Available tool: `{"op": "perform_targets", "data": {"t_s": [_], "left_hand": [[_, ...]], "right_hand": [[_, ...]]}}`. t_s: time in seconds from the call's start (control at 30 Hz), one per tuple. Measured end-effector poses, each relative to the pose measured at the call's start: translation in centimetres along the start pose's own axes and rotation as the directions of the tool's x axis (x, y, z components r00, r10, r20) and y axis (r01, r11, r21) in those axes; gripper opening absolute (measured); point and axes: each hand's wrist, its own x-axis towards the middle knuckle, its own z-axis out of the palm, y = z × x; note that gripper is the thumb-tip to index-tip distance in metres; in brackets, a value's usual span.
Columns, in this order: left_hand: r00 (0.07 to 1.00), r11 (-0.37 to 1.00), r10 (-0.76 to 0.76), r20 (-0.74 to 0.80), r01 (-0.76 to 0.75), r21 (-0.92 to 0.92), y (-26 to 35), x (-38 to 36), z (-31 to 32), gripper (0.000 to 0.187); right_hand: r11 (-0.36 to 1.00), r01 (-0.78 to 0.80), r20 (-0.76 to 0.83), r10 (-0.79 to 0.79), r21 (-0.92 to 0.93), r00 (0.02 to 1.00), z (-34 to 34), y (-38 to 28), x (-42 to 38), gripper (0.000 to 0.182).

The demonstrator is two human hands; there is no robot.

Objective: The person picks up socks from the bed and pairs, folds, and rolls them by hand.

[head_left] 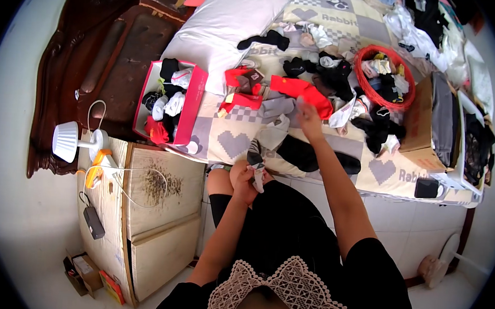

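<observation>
My left hand (247,190) is wrapped round a grey, white and black patterned sock (257,175), low over my lap at the bed's near edge. Farther in, my right hand (309,123) reaches over the bed, blurred at the fingers, beside a red sock (298,90) and a grey sock (277,106). A pale sock (273,132) lies between the two hands, and long black socks (302,154) stretch along the edge under my right forearm. More red socks (242,101) lie to the left.
An open pink-edged box (195,108) of rolled socks stands left, and a red basket (407,102) holds more at the right. Beyond are a white pillow (224,29) and a cardboard box (421,132) of clothes. A bedside cabinet (162,223) with a lamp (66,142) stands left.
</observation>
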Motion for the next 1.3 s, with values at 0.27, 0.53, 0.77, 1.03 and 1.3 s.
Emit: {"op": "perform_targets", "data": {"t_s": [0.27, 0.53, 0.77, 1.03, 1.3], "left_hand": [[0.987, 0.984, 0.158, 0.018, -0.159, 0.084, -0.4, 0.2, 2.4, 0.023], [0.984, 0.978, 0.169, -0.059, -0.159, 0.138, -0.8, 1.1, 1.0, 0.023], [0.981, 0.971, 0.184, -0.057, -0.173, 0.163, -1.2, 1.6, 1.0, 0.02], [0.979, 0.967, 0.2, -0.042, -0.19, 0.168, -1.2, 1.7, 1.0, 0.02], [0.978, 0.966, 0.202, -0.051, -0.191, 0.174, -1.0, 1.4, 1.5, 0.021]], "right_hand": [[0.302, -0.162, -0.034, 0.552, 0.94, 0.833, -6.4, -5.0, -0.3, 0.037], [0.811, -0.47, -0.294, 0.571, 0.349, 0.767, -1.4, -0.2, -4.5, 0.022], [0.93, -0.298, -0.139, 0.331, 0.216, 0.933, -0.4, -1.3, -2.3, 0.03], [0.952, 0.153, -0.082, -0.136, 0.266, 0.987, -3.1, -4.7, -0.8, 0.033], [0.604, -0.05, -0.352, -0.393, -0.795, 0.849, -11.2, 4.8, -3.5, 0.052]]}}
